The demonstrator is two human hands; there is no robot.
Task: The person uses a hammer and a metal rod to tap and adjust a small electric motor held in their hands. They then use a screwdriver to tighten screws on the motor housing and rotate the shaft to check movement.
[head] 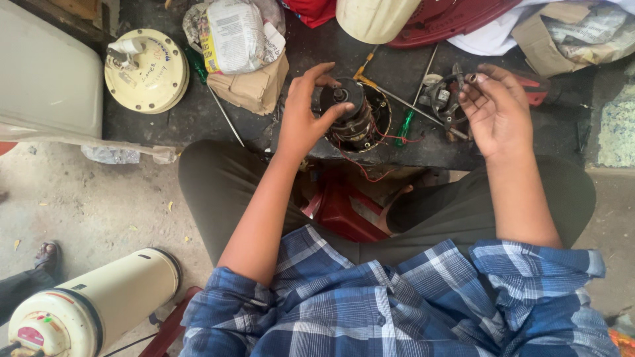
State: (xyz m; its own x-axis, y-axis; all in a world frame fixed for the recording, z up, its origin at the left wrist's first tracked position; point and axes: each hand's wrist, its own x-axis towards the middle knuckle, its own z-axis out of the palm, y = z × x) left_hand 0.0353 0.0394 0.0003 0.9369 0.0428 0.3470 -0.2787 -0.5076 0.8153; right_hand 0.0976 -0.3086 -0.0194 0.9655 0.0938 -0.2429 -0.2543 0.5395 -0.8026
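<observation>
Fingers point(316, 82) of the left hand point(305, 112) curl around a dark motor point(350, 116) on the counter point(165, 116); right hand point(495, 109) fingers point(477, 82) pinch a small metal sleeve point(471, 78), with a green screwdriver point(405, 125) between both hands.

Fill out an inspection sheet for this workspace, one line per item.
Surface: dark, grimy workbench.
Job's things: small electric motor; small metal bushing.
Clutter: cream round cover, crumpled bag, cardboard box, green-handled screwdriver, thin metal rod.
Hands: left hand grips the motor; right hand pinches the bushing.
Cables: red wires trail from the motor.
Surroundings: concrete floor, cream cylindrical appliance, red stool.
</observation>
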